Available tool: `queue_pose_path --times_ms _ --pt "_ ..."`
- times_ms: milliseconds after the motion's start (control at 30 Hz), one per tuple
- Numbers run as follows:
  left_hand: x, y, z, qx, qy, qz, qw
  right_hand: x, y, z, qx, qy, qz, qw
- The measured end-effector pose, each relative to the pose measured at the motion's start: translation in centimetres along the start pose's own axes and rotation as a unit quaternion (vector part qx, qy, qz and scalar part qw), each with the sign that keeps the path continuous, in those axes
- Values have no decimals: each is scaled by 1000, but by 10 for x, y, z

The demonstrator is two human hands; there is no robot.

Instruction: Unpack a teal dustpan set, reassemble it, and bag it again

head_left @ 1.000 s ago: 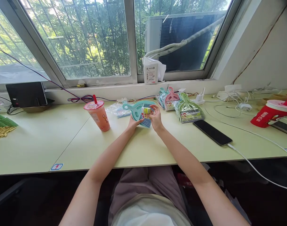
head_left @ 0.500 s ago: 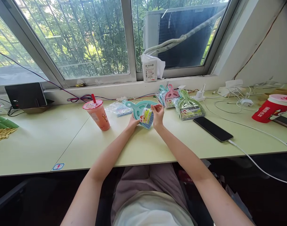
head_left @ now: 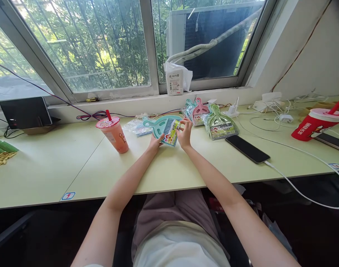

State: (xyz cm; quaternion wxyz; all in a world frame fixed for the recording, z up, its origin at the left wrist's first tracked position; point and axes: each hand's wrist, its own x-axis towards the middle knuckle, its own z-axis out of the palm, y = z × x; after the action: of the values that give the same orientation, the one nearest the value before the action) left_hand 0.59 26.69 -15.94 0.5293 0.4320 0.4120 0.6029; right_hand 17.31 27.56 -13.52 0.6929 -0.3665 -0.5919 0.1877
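My left hand (head_left: 156, 142) grips a small teal dustpan (head_left: 158, 127) with a blue-bristled brush nested in it, thumb on top. The dustpan is tilted above the table, its handle pointing left. A colourful yellow-green label card (head_left: 173, 132) covers the bristle end. My right hand (head_left: 185, 133) pinches the card's right edge with thumb and fingertips. To the right lie a bagged green dustpan set (head_left: 219, 124) and, behind it, a pink dustpan set (head_left: 200, 112) beside more teal ones. Behind my left hand lies a clear plastic bag (head_left: 138, 127) with something blue in it.
A pink drink cup (head_left: 113, 135) with a red straw stands left of my hands. A phone (head_left: 247, 149) on a white cable lies to the right, with a tilted red cup (head_left: 315, 126) beyond. A tablet (head_left: 26, 114) leans at the far left. Cables run along the sill.
The dustpan has turned a little, so the label card faces me more. My right-hand fingers have shifted onto the card's right edge. The whole view has moved slightly.
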Motion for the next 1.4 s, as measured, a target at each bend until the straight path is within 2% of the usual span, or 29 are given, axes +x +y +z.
queue_pose_path --times_ms 200,300,367,433,533,600,667,933,1000,1067,1133,1200,1233,1300,1400 --pt "-7 6 3 8 -22 0 1000 -4 -4 2 -18 -26 -17 999" --pt "-9 9 4 12 -19 7 1000 -6 -5 4 -63 -2 -2 998" --pt "-10 10 4 14 -17 8 1000 -5 -3 5 -84 31 59 994" --pt "-10 10 3 16 -14 6 1000 -4 0 8 -53 45 173 982" --pt "-8 10 2 18 4 -4 1000 -3 4 12 73 -9 361 930" --pt "-7 10 2 19 19 -7 1000 -4 5 14 145 -51 426 892" --pt "-6 11 1 22 28 -9 999 -5 3 15 183 -61 441 876" --pt "-8 12 6 67 24 -9 997 -1 -3 9 218 -47 462 859" --pt "-9 16 7 111 43 21 993 2 -1 6 223 -26 460 859" --pt "-9 22 4 207 90 108 968 6 2 0 224 3 461 859" --pt "-7 30 -3 338 123 214 908 10 6 -6 219 29 465 857" --pt "-4 38 -15 453 115 272 841 13 10 -13 211 49 468 857" --pt "-1 41 -22 494 103 276 818 14 12 -16 208 57 469 857" --pt "4 44 -34 542 90 261 794 16 16 -20 202 66 471 856" --pt "11 41 -46 546 106 248 793 18 22 -23 203 72 464 859"
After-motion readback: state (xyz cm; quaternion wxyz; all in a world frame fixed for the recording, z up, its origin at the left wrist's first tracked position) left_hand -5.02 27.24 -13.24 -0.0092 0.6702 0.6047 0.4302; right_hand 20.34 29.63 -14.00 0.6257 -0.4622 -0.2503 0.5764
